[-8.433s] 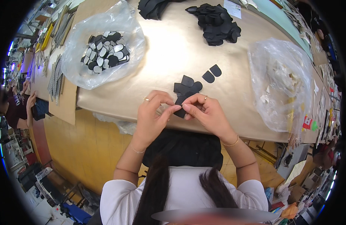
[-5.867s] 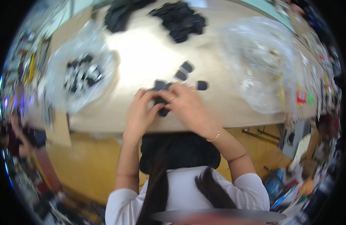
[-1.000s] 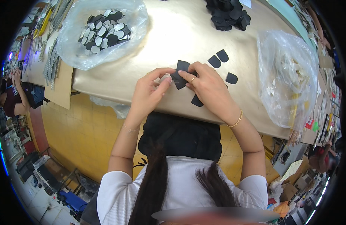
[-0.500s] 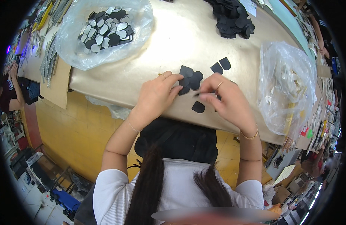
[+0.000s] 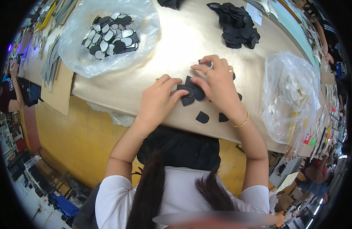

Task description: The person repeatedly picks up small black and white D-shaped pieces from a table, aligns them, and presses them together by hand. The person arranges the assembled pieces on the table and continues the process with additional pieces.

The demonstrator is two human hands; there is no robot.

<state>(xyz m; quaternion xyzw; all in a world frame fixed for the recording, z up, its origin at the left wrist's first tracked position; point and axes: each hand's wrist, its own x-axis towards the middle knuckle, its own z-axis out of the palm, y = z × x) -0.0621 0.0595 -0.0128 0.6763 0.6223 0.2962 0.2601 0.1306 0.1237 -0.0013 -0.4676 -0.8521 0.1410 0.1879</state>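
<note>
Small black pieces with one rounded end [image 5: 198, 94] overlap in a cluster near the table's front edge. At its left side, my left hand [image 5: 157, 98] has curled fingers, with thumb and index closed on a black piece at the cluster's edge. Above the cluster's right side, my right hand [image 5: 221, 84] has its thumb and index finger apart. Behind those fingers a dark piece [image 5: 201, 62] partly shows; whether they touch it I cannot tell. Nearer me lie a single black piece [image 5: 202, 117] and another [image 5: 223, 117], and my right hand partly hides more.
A clear plastic bag [image 5: 71, 49] of black and whitish pieces lies open at the far left. A black heap [image 5: 239, 26] is at the back. Another clear bag [image 5: 290, 91] with pale contents stands right. The table [image 5: 118, 93] has a curved front edge. Other people are at both sides.
My right hand has moved up and left over the cluster, and its fingers have spread. My left hand stays at the cluster's left edge. The whole view has shifted slightly.
</note>
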